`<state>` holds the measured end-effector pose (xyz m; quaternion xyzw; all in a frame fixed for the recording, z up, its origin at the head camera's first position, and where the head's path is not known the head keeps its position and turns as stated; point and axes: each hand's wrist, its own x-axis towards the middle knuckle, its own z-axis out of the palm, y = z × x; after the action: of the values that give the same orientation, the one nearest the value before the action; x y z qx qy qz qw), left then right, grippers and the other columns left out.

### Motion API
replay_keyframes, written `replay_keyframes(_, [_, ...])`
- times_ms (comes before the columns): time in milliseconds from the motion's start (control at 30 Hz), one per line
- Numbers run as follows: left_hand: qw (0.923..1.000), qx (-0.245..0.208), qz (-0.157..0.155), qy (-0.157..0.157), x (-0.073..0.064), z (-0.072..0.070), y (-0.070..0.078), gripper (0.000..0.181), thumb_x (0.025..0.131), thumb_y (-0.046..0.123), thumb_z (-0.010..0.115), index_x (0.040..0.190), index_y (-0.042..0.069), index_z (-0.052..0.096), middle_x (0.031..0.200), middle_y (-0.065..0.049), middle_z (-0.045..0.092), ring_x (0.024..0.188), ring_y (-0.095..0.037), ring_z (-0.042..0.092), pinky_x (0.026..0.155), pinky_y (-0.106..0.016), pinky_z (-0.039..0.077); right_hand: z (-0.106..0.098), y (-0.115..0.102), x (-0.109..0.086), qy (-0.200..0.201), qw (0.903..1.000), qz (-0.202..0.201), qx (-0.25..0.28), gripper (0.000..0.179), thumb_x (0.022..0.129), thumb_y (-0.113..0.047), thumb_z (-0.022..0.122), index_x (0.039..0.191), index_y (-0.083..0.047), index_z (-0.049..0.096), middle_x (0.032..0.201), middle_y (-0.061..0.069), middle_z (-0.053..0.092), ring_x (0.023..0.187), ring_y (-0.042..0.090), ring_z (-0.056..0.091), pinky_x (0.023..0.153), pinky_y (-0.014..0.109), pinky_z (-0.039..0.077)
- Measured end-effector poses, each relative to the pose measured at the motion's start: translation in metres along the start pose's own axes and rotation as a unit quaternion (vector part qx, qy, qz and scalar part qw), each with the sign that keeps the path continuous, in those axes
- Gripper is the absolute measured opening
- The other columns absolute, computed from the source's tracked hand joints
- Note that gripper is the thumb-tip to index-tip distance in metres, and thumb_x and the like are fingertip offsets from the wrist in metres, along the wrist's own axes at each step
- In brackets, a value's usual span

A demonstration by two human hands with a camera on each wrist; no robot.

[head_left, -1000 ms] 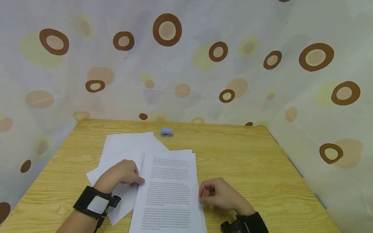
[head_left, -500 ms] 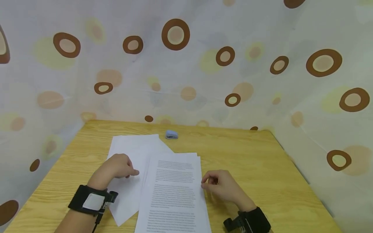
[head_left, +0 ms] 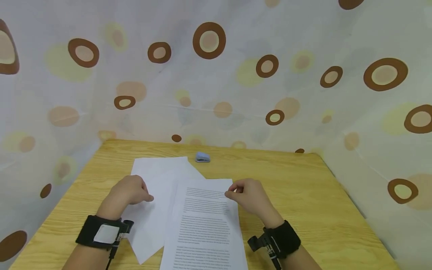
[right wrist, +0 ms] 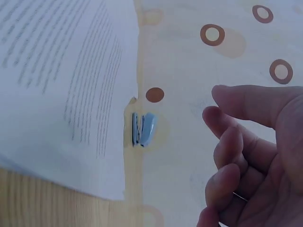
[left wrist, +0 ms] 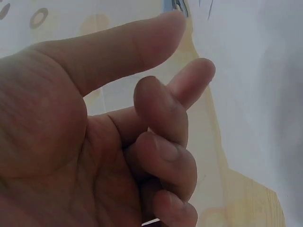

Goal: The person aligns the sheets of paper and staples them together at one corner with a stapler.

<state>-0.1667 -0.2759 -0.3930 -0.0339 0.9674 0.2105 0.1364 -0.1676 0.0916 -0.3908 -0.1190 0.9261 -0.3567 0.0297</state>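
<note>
A stack of printed pages (head_left: 204, 228) lies at the front middle of the wooden table, its text facing up. Over its upper right edge is my right hand (head_left: 249, 195), fingers loosely bent. In the right wrist view the thumb and forefinger of that hand (right wrist: 246, 137) stand a little apart with nothing between them. White sheets (head_left: 152, 221) without visible print lie partly under the stack on the left. Above those sheets hovers my left hand (head_left: 129, 191), its fingers relaxed; the left wrist view shows its palm (left wrist: 42, 123) holding nothing.
A small light blue stapler (head_left: 202, 157) sits near the table's back edge, behind the papers. Bare wooden tabletop (head_left: 290, 180) extends to the right. A curtain (head_left: 216, 86) with brown ring patterns encloses the table at the back and sides.
My left hand has left the stack's left edge and moved left over the white sheets. My right hand has gone from the stack's right side up toward its upper right corner. The view has shifted slightly.
</note>
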Motion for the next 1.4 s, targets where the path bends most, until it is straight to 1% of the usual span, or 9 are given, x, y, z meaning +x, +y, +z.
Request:
replay_keyframes(100, [0.9999,0.002,-0.01,0.004,0.0,-0.002,-0.003,0.027,0.084,0.028,0.086,0.091,0.004,0.075,0.087,-0.011,0.068,0.081,-0.027,0.058,0.067,-0.037,0.049,0.004,-0.008,0.008,0.001,1.0,0.003,-0.001,0.009,0.091,-0.024,0.08,0.086,-0.017,0.078,0.065,-0.001,0.058,0.058,0.014,0.047,0.057,0.028,0.038])
replay_keyframes(300, [0.9992,0.016,-0.024,0.027,-0.002,-0.006,-0.006,0.025,0.083,0.023,0.085,0.09,0.001,0.076,0.085,-0.012,0.07,0.078,-0.027,0.06,0.064,-0.036,0.05,0.013,-0.021,0.025,0.007,1.0,0.005,-0.003,0.01,0.09,-0.023,0.081,0.086,-0.014,0.08,0.066,0.0,0.06,0.061,0.016,0.049,0.058,0.029,0.04])
replay_keyframes(467, [0.9988,0.017,-0.035,0.028,-0.003,-0.007,-0.009,0.024,0.083,0.022,0.085,0.09,0.001,0.075,0.083,-0.011,0.069,0.076,-0.026,0.06,0.062,-0.035,0.049,0.02,-0.03,0.036,0.004,1.0,0.001,-0.003,0.012,0.09,-0.023,0.081,0.086,-0.012,0.08,0.065,0.0,0.06,0.059,0.016,0.049,0.057,0.03,0.039])
replay_keyframes(733, [0.9977,0.021,-0.044,0.047,-0.002,-0.01,-0.014,0.022,0.083,0.021,0.084,0.088,0.0,0.076,0.08,-0.011,0.069,0.073,-0.025,0.059,0.06,-0.033,0.047,0.028,-0.028,0.057,0.004,1.0,0.001,-0.006,0.013,0.09,-0.025,0.081,0.087,-0.013,0.081,0.071,0.001,0.066,0.064,0.017,0.053,0.061,0.03,0.041])
replay_keyframes(933, [0.9951,0.037,-0.065,0.064,0.001,-0.008,-0.019,0.03,0.083,0.02,0.083,0.091,-0.007,0.074,0.072,-0.011,0.063,0.066,-0.025,0.057,0.056,-0.032,0.042,0.035,-0.02,0.075,-0.008,0.9999,0.008,-0.007,0.016,0.095,-0.026,0.075,0.095,-0.012,0.083,0.088,0.003,0.076,0.075,0.017,0.06,0.067,0.03,0.045])
replay_keyframes(1033, [0.9941,0.044,-0.071,0.069,0.004,-0.007,-0.021,0.034,0.082,0.021,0.084,0.094,-0.009,0.073,0.074,-0.013,0.063,0.067,-0.026,0.057,0.056,-0.033,0.043,0.039,-0.019,0.084,-0.012,0.9999,0.01,-0.005,0.017,0.098,-0.023,0.072,0.1,-0.011,0.083,0.094,0.004,0.078,0.079,0.017,0.063,0.07,0.031,0.047])
replay_keyframes(1200, [0.9932,0.048,-0.082,0.068,0.006,-0.008,-0.025,0.037,0.081,0.022,0.085,0.096,-0.01,0.073,0.08,-0.016,0.066,0.07,-0.027,0.058,0.057,-0.035,0.046,0.047,-0.023,0.094,-0.025,0.9996,0.008,0.005,0.019,0.099,-0.022,0.069,0.103,-0.008,0.082,0.087,0.002,0.076,0.077,0.017,0.063,0.069,0.03,0.046])
replay_keyframes(1300, [0.9932,0.048,-0.084,0.066,0.006,-0.008,-0.029,0.033,0.082,0.021,0.085,0.093,-0.008,0.074,0.081,-0.016,0.068,0.07,-0.027,0.059,0.057,-0.035,0.047,0.054,-0.025,0.099,-0.026,0.9996,0.009,0.01,0.021,0.101,-0.021,0.067,0.107,-0.007,0.081,0.088,0.003,0.077,0.08,0.018,0.064,0.07,0.03,0.047])
replay_keyframes(1400, [0.9932,0.049,-0.084,0.064,0.006,-0.008,-0.033,0.028,0.082,0.021,0.083,0.092,-0.004,0.076,0.084,-0.016,0.07,0.071,-0.027,0.059,0.058,-0.036,0.048,0.062,-0.025,0.103,-0.024,0.9995,0.016,0.012,0.022,0.102,-0.021,0.065,0.114,-0.007,0.078,0.097,0.005,0.078,0.089,0.021,0.068,0.074,0.032,0.05])
